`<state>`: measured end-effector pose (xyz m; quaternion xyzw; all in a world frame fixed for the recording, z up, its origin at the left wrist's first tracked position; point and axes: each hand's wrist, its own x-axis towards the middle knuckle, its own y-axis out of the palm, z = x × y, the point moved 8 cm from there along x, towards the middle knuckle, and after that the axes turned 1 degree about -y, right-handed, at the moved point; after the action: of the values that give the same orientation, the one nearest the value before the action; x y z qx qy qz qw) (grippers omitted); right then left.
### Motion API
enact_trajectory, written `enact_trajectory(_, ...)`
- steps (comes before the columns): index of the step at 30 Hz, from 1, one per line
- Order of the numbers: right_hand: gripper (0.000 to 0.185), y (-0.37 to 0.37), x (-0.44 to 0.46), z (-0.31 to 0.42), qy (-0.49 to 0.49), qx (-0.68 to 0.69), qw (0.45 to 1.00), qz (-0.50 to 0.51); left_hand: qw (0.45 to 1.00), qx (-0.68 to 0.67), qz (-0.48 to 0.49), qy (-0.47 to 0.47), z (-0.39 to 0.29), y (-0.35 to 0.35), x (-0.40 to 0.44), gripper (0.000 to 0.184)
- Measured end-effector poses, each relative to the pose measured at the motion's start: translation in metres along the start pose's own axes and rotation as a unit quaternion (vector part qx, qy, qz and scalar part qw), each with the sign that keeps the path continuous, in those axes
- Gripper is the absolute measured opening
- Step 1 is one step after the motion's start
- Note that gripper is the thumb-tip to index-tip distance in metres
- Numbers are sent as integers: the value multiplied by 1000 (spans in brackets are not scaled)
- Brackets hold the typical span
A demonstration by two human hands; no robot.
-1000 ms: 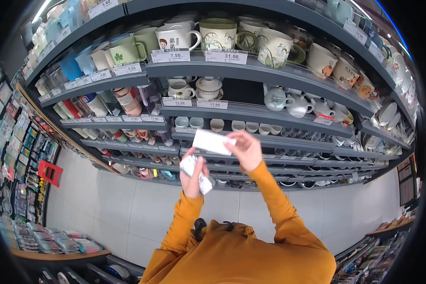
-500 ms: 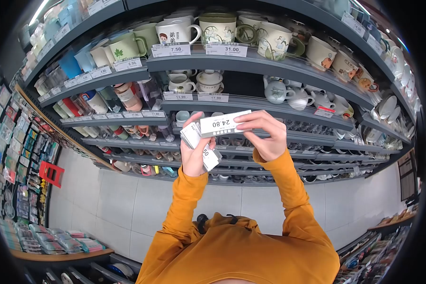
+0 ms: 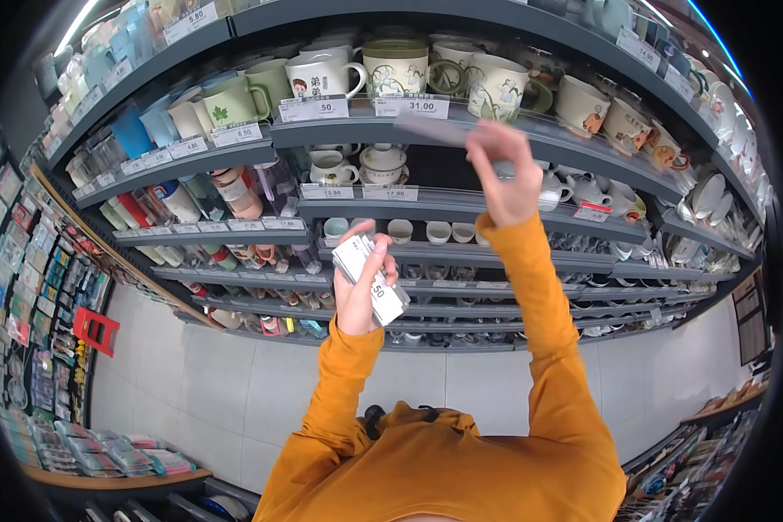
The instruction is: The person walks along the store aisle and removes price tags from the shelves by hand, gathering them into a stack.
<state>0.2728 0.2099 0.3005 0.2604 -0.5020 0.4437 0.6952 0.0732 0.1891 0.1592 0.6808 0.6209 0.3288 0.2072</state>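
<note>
My left hand [image 3: 357, 283] is closed around a stack of white price tags [image 3: 376, 289], thumb pressed across the top one. Raised higher and to the right, my right hand [image 3: 506, 170] pinches a single price tag [image 3: 431, 129], smeared by motion. That tag is just below the shelf label reading 31.00 [image 3: 411, 106]. Above the label stand a large mug with a green rim [image 3: 397, 68] and a similar patterned mug [image 3: 498, 87]. A white mug with a cartoon figure [image 3: 322, 76] is to their left.
Teapots [image 3: 555, 187] stand on the shelf behind my right hand, and small cups [image 3: 400, 230] on a lower one. A red stool [image 3: 96, 331] is on the floor at left. Packaged goods [image 3: 104, 448] lie on a display at lower left.
My right hand has moved up, carrying one price tag away from the stack toward the upper shelf edge. My left hand stays at about the same place with the stack.
</note>
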Motion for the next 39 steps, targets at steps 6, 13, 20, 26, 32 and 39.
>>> enact_trajectory(6, 9, 23, 56, -23, -167, -220, 959, 69, 1000, -12, 1, -17, 8, -5, -6, 37)
enact_trajectory(13, 11, 44, 63, -46, -137, -269, 937, 176, 999, -21, -19, -22, 10, -19, -8, 35)
enact_trajectory(20, 17, 46, 71, -69, -34, -247, 940, 233, 999, -27, -15, -40, 18, -16, -7, 35)
enact_trajectory(26, 16, 37, 81, -58, -21, -162, 966, 203, 998, -36, -22, -37, 14, -19, -6, 35)
enact_trajectory(32, 15, 34, 34, -33, 138, 127, 962, 199, 999, -22, -38, 29, -3, -27, -3, 36)
enact_trajectory(39, 13, 65, -46, 4, 225, 132, 879, 399, 996, 14, -59, 70, -11, -11, 6, 18)
